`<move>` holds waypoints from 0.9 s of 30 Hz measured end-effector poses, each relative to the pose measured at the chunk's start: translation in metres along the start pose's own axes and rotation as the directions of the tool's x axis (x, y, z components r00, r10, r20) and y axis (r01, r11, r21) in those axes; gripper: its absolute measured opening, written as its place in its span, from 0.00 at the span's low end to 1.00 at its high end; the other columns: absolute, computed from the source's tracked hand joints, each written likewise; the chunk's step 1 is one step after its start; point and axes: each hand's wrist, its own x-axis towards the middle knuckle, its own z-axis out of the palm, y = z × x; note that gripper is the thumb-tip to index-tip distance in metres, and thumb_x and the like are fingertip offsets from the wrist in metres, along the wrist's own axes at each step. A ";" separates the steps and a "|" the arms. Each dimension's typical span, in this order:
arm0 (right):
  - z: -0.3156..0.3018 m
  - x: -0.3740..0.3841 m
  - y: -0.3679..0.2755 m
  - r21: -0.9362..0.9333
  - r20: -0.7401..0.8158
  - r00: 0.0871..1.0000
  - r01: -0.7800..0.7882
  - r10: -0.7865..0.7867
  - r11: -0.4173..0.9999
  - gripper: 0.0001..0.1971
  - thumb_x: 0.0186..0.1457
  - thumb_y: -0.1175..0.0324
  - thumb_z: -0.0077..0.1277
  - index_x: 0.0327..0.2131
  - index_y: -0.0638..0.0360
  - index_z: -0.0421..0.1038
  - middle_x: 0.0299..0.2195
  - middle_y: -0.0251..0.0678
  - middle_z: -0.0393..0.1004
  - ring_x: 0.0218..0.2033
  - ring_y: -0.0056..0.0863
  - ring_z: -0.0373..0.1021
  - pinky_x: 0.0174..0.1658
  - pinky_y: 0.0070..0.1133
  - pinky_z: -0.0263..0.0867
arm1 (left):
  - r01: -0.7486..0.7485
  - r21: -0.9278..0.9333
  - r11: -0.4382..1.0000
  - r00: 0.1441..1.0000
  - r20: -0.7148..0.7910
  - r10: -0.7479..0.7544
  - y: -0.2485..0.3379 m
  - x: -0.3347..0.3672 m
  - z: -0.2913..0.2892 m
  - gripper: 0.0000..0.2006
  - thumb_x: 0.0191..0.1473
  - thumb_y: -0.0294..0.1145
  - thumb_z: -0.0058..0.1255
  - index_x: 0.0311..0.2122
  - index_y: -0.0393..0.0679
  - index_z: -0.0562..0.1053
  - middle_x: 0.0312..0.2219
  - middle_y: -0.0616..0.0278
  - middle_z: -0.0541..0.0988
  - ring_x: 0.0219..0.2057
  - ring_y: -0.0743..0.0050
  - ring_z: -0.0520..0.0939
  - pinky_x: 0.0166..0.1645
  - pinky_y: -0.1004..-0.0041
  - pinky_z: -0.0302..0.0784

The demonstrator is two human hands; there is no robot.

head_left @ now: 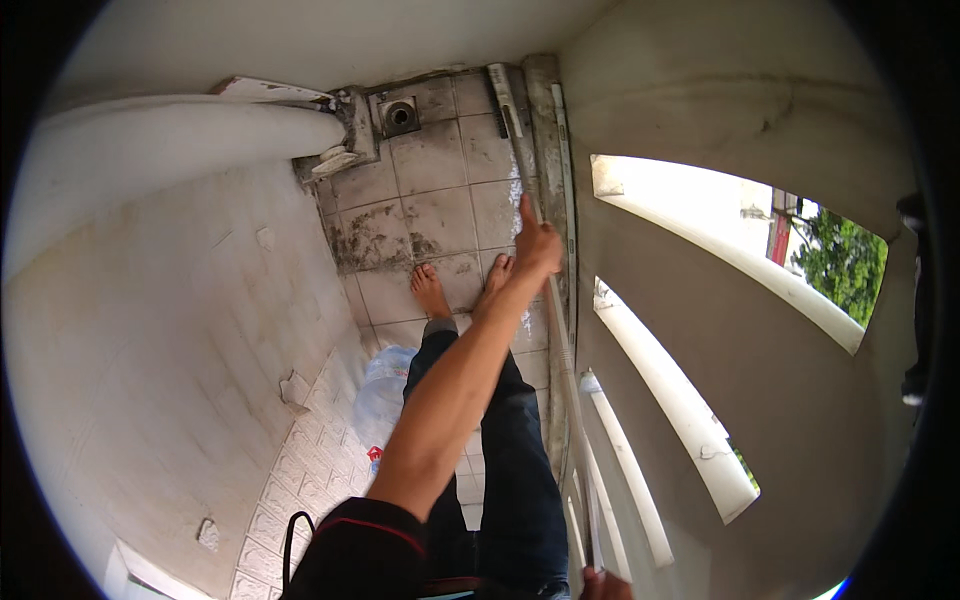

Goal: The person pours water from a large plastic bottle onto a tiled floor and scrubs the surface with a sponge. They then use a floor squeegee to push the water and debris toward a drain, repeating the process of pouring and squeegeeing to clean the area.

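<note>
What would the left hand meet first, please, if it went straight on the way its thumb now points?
Most likely the brush head, at the far end of the pole that the left hand grips; depth is unclear, so it might pass above.

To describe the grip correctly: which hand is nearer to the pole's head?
The left hand, gripping the pole partway along; the right hand is at the picture's lower edge, farther from the pole's head.
</note>
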 end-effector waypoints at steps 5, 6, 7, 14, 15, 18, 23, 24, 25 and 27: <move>-0.032 0.033 -0.039 -0.052 0.314 0.834 -0.461 0.453 0.886 0.21 0.63 0.59 0.41 0.53 0.65 0.63 0.40 0.66 0.69 0.41 0.58 0.69 0.41 0.44 0.66 | 0.028 0.069 0.997 0.987 -0.157 -0.016 -0.063 0.035 -0.067 0.34 0.63 0.31 0.36 0.68 0.60 0.37 0.29 0.43 0.79 0.18 0.58 0.79 0.17 0.68 0.73; -0.036 0.036 -0.038 -0.009 0.325 0.891 -0.331 0.316 0.944 0.22 0.63 0.56 0.41 0.52 0.65 0.65 0.39 0.66 0.70 0.41 0.58 0.69 0.40 0.44 0.66 | 0.034 0.046 0.998 0.996 -0.084 -0.030 -0.065 0.037 -0.080 0.34 0.63 0.31 0.36 0.68 0.59 0.37 0.30 0.42 0.79 0.18 0.57 0.79 0.17 0.68 0.73; -0.037 0.036 -0.033 0.026 0.331 0.928 -0.190 0.170 0.982 0.23 0.64 0.53 0.41 0.51 0.64 0.66 0.37 0.66 0.71 0.41 0.58 0.70 0.40 0.44 0.66 | 0.042 0.045 0.998 0.992 -0.119 -0.036 -0.064 0.034 -0.090 0.34 0.63 0.32 0.36 0.68 0.57 0.36 0.30 0.41 0.79 0.17 0.56 0.78 0.18 0.68 0.73; 0.013 -0.074 0.020 0.010 0.303 0.779 -0.578 0.549 0.816 0.27 0.62 0.50 0.41 0.56 0.60 0.64 0.46 0.61 0.69 0.46 0.57 0.69 0.50 0.42 0.62 | 0.171 0.112 0.979 0.985 -0.058 -0.166 -0.051 -0.104 -0.048 0.38 0.60 0.26 0.38 0.68 0.54 0.32 0.34 0.39 0.78 0.22 0.54 0.80 0.27 0.64 0.78; 0.022 -0.090 0.024 -0.030 0.266 0.825 -0.509 0.498 0.860 0.27 0.61 0.52 0.42 0.58 0.58 0.61 0.49 0.59 0.67 0.47 0.57 0.68 0.51 0.42 0.62 | 0.187 0.184 0.965 0.982 -0.004 -0.189 -0.056 -0.127 -0.026 0.39 0.60 0.25 0.38 0.68 0.54 0.32 0.34 0.39 0.78 0.23 0.54 0.81 0.29 0.63 0.78; 0.040 -0.101 0.027 -0.112 0.262 0.809 -0.516 0.527 0.849 0.27 0.59 0.54 0.43 0.59 0.56 0.59 0.52 0.55 0.65 0.48 0.55 0.68 0.52 0.42 0.63 | -0.013 0.163 0.986 0.993 0.122 -0.007 -0.072 -0.146 0.020 0.40 0.59 0.26 0.38 0.68 0.52 0.29 0.32 0.39 0.79 0.29 0.47 0.82 0.35 0.57 0.80; 0.034 -0.054 -0.015 -0.103 0.328 0.780 -0.532 0.533 0.841 0.26 0.58 0.56 0.44 0.57 0.55 0.59 0.53 0.52 0.64 0.47 0.52 0.69 0.50 0.42 0.64 | 0.066 0.287 0.956 0.988 0.112 -0.102 -0.092 -0.081 0.000 0.40 0.57 0.24 0.39 0.68 0.48 0.31 0.31 0.32 0.78 0.32 0.40 0.82 0.36 0.56 0.80; 0.029 -0.049 -0.028 -0.138 0.338 0.771 -0.527 0.540 0.839 0.26 0.58 0.56 0.44 0.57 0.55 0.59 0.53 0.51 0.64 0.47 0.52 0.69 0.50 0.42 0.64 | 0.007 0.294 0.956 0.995 0.089 -0.035 -0.091 -0.075 -0.010 0.41 0.57 0.23 0.40 0.68 0.48 0.30 0.31 0.34 0.79 0.31 0.42 0.83 0.36 0.58 0.80; 0.022 -0.045 -0.037 -0.176 0.351 0.753 -0.531 0.556 0.829 0.26 0.57 0.57 0.45 0.57 0.55 0.59 0.53 0.50 0.64 0.47 0.51 0.69 0.49 0.42 0.65 | 0.052 0.259 0.964 0.990 0.117 -0.085 -0.088 -0.071 -0.020 0.41 0.56 0.23 0.40 0.68 0.47 0.30 0.30 0.37 0.79 0.31 0.45 0.83 0.36 0.61 0.81; 0.013 -0.031 -0.041 -0.182 0.375 0.722 -0.557 0.581 0.810 0.25 0.57 0.57 0.45 0.56 0.55 0.60 0.54 0.49 0.64 0.47 0.50 0.69 0.48 0.42 0.65 | 0.087 0.273 0.958 0.983 0.133 -0.127 -0.072 -0.069 -0.038 0.42 0.56 0.22 0.41 0.68 0.47 0.31 0.31 0.38 0.80 0.31 0.47 0.83 0.37 0.62 0.81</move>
